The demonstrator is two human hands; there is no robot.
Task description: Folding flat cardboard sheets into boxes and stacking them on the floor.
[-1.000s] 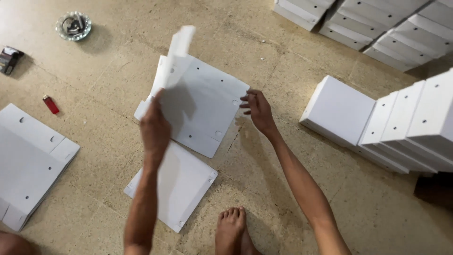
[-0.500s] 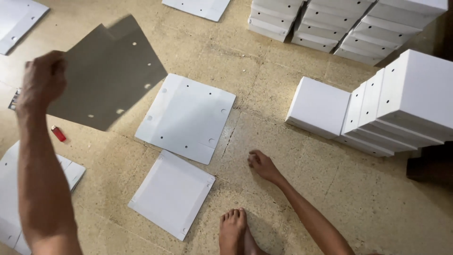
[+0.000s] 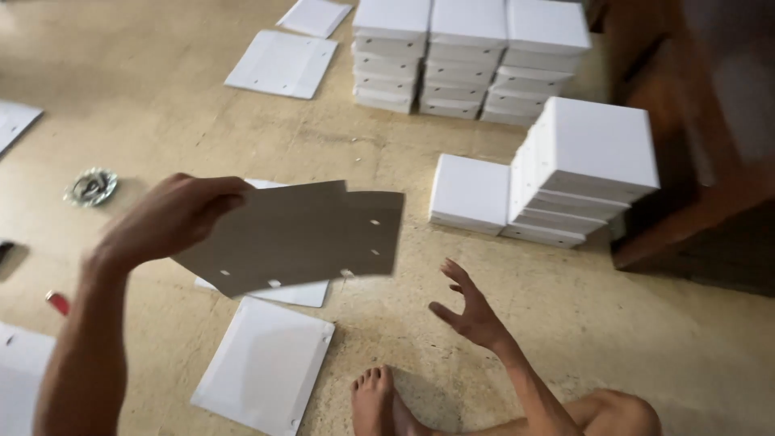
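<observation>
My left hand [image 3: 165, 222] grips the left edge of a flat cardboard sheet [image 3: 303, 238] with small punched holes, grey side toward me, held above the floor. Under it lies a white sheet [image 3: 295, 292], mostly hidden, and a second white sheet [image 3: 265, 365] lies nearer me. My right hand [image 3: 468, 311] hovers open just right of the held sheet, fingers spread, touching nothing. My bare foot [image 3: 375, 400] rests below it.
Stacks of folded white boxes [image 3: 472, 56] stand at the back, more stacks [image 3: 585, 165] and a single low box [image 3: 470, 194] on the right. More flat white sheets [image 3: 282, 63] lie at the back. A metal ashtray [image 3: 90, 186] and a red lighter [image 3: 58, 303] lie left.
My left hand has swung the lifted sheet from the upper left down to the middle, over the white sheet. My right hand has risen off the floor and opened. The view tilted up.
</observation>
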